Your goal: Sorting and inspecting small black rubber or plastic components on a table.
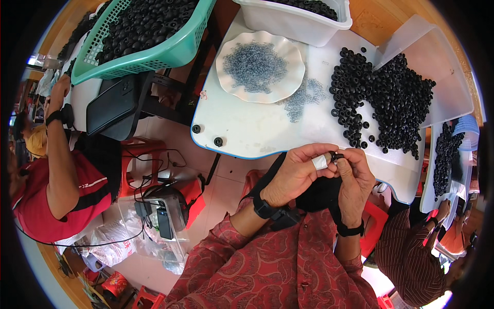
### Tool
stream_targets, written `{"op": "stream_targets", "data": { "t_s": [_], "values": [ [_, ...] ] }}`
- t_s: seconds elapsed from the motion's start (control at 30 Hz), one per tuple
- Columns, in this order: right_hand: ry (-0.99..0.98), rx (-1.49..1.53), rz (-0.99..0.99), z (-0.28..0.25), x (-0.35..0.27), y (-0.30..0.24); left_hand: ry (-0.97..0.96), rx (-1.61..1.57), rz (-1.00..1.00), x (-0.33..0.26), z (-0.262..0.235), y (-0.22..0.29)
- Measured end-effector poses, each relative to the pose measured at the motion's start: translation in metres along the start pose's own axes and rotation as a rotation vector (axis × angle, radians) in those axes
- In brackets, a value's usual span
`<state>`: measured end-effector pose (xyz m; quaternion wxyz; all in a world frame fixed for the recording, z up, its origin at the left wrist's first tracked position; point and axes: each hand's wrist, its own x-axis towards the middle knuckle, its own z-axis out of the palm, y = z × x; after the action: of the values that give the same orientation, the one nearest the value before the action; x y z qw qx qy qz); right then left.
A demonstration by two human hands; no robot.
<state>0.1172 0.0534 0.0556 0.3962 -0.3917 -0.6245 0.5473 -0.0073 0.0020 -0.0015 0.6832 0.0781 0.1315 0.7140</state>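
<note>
At the near edge of the white table [242, 131], my left hand [294, 177] and my right hand [356, 177] meet at the fingertips. Between them they pinch a small black ring-shaped part [336, 156], largely covered by the fingers. White tape wraps one finger of my left hand. Just beyond my hands lies a large spread of black ring-shaped parts [404, 98]. To its left, a scalloped white plate [226, 77] holds a heap of small translucent grey-blue rings [256, 64], and more of those rings lie loose on the tabletop beside it.
Two black parts [218, 141] stand at the table's left corner. A white bin [296, 23] and a green basket [170, 56] hold black parts. A clear plastic tub [445, 72] lies tipped at right. One person [67, 185] works at left, another [411, 257] at right.
</note>
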Motion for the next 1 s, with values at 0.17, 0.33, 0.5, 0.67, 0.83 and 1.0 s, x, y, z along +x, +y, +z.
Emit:
{"op": "stream_targets", "data": {
  "t_s": [0.17,0.33,0.5,0.67,0.83,1.0],
  "values": [
    [0.017,-0.032,-0.016,0.0010,-0.0003,-0.0016,-0.004,0.012,0.012,-0.0007,0.0030,0.0010],
    [0.034,-0.045,-0.025,0.0009,-0.0004,-0.0002,-0.001,0.016,0.013,-0.0007,0.0027,-0.0001],
    [0.034,-0.048,-0.023,0.0010,-0.0006,-0.0001,0.006,0.031,0.020,-0.0015,0.0035,-0.0003],
    [0.027,-0.074,-0.031,0.0027,0.0004,-0.0020,0.027,0.060,0.025,-0.0026,0.0057,0.0013],
    [0.017,-0.125,-0.054,0.0011,-0.0002,-0.0021,0.046,0.127,0.029,-0.0045,0.0074,0.0024],
    [0.013,-0.207,-0.107,-0.0011,-0.0009,0.0004,0.036,0.192,0.055,-0.0058,0.0060,0.0026]
  ]
}}
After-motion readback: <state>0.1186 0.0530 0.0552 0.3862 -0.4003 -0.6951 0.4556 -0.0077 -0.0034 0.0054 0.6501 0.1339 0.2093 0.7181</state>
